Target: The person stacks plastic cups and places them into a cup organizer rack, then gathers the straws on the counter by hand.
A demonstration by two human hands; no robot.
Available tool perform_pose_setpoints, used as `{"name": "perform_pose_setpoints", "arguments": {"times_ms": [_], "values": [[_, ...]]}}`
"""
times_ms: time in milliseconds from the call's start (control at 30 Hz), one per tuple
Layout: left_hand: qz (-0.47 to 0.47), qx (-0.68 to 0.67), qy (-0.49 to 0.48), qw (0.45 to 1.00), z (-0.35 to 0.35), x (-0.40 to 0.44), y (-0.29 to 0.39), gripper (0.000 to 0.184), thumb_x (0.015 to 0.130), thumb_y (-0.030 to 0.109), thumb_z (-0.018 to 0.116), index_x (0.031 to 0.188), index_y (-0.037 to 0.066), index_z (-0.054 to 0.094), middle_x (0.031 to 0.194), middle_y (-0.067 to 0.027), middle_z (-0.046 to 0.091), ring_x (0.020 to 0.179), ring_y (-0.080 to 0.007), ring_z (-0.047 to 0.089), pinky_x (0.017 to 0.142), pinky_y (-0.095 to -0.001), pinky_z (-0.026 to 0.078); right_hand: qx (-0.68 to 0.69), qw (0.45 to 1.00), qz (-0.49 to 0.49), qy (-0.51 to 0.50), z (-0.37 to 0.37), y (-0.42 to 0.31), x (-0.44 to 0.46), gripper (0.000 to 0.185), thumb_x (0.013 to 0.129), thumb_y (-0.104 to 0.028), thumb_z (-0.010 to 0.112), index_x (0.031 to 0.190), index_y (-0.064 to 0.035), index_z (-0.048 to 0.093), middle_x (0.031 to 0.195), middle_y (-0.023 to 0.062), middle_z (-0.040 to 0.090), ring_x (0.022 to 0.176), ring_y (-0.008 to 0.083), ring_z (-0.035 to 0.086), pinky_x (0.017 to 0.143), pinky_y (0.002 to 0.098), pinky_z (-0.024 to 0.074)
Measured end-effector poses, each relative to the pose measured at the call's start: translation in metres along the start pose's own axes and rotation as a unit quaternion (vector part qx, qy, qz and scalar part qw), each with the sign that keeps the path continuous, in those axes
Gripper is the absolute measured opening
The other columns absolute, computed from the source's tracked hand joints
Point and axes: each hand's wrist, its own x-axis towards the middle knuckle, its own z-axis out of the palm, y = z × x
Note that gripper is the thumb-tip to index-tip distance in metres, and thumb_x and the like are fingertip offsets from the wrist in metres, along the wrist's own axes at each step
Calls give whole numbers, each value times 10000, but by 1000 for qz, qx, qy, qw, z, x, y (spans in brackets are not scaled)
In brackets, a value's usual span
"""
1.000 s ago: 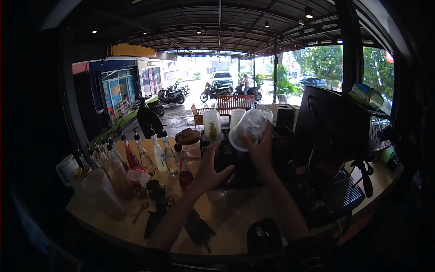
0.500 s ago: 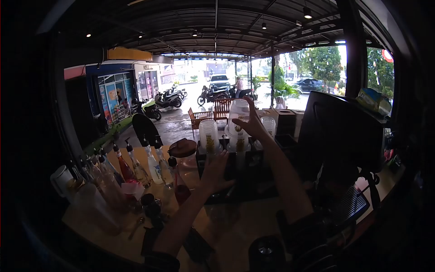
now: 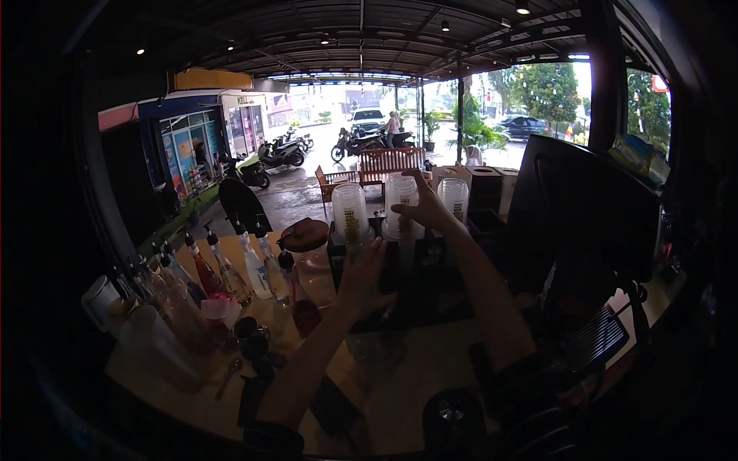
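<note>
Three upside-down stacks of clear plastic cups with printed logos stand in a row on a dark box (image 3: 430, 280). My right hand (image 3: 424, 206) reaches over the middle cup stack (image 3: 400, 201), thumb and fingers curved around its sides. Beside it are the left cup stack (image 3: 350, 211) and the right cup stack (image 3: 453, 198). My left hand (image 3: 365, 278) is at the box's front left, below the left stack, with its fingers apart and nothing visible in it. Dim light hides whether it touches the box.
Pump bottles (image 3: 231, 273) crowd the counter's left side, near a dark jigger-like cup (image 3: 250, 330) and a spoon (image 3: 229, 378). A large black screen or machine (image 3: 588, 215) rises at right. Beyond are wooden chairs (image 3: 390, 165), parked motorbikes (image 3: 280, 154) and a person (image 3: 393, 127).
The middle cup stack has come down in my right hand, nearly level with its neighbours. My left hand stays by the box. The view has tilted slightly down.
</note>
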Motion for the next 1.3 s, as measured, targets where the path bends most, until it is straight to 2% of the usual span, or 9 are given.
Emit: {"name": "perform_pose_setpoints", "arguments": {"times_ms": [300,433,500,633,767,900,1067,1167,1300], "values": [[3,3,28,1000,4,-2,2,979,607,422,714,1368,19,248,1381,-181,315,1300,-297,289,1050,-516,198,-9,999,-18,31,6,-5,-14,765,677,-125,743,1295,-110,293,1154,221,509,1072,342,513,881,419,429],[19,-23,30,999,2,-1,-4,920,652,396,694,1365,18,252,1378,-185,317,1292,-306,299,1048,-516,198,-40,996,-23,71,15,-2,-19,884,686,-161,734,1381,-97,192,1282,255,389,1194,388,389,973,446,350],[34,-47,72,996,-9,-6,1,787,726,291,677,1355,27,284,1334,-204,371,1246,-346,357,1031,-439,288,-75,991,-47,96,19,-10,-27,937,683,-172,728,1397,-43,135,1342,271,295,1263,406,293,1029,464,281],[2,-154,56,986,-36,-40,15,628,803,178,617,1339,44,318,1306,-198,412,1208,-316,423,978,-380,372,-173,971,14,165,32,-50,-64,866,677,-133,708,1375,-54,202,1379,251,230,1285,408,267,1043,447,285],[-76,-225,46,970,-44,-95,14,492,813,159,607,1258,28,441,1174,-175,538,1107,-290,522,927,-365,410,-120,992,8,40,53,-100,-134,737,674,-159,700,1296,-64,317,1356,256,255,1244,441,316,978,459,373],[-152,-284,18,947,-36,-143,2,435,822,152,582,1212,-4,470,1172,-199,549,1134,-306,513,943,-371,405,-48,983,97,-149,88,-109,-199,937,608,-234,775,1355,-45,241,1356,309,221,1247,462,300,999,445,352],[-209,-338,14,917,-31,-184,11,489,840,224,587,1252,12,431,1238,-165,510,1160,-275,498,927,-390,418,-70,978,174,-87,128,-98,-248,1114,520,-274,838,1368,8,175,1355,295,220,1258,417,294,987,449,351],[-262,-430,-11,864,-24,-195,21,638,844,346,596,1297,-25,343,1285,-190,445,1186,-314,456,965,-390,398,6,970,226,-87,142,-87,-258,970,537,-238,824,1303,23,288,1284,232,368,1215,359,364,991,457,320],[-252,-389,33,885,-27,-190,36,801,797,432,634,1286,-100,291,1279,-255,412,1183,-326,449,969,-376,402,21,969,237,-71,139,-120,-251,787,564,-188,791,1229,-23,403,1203,174,475,1175,327,415,1002,463,297]]}}
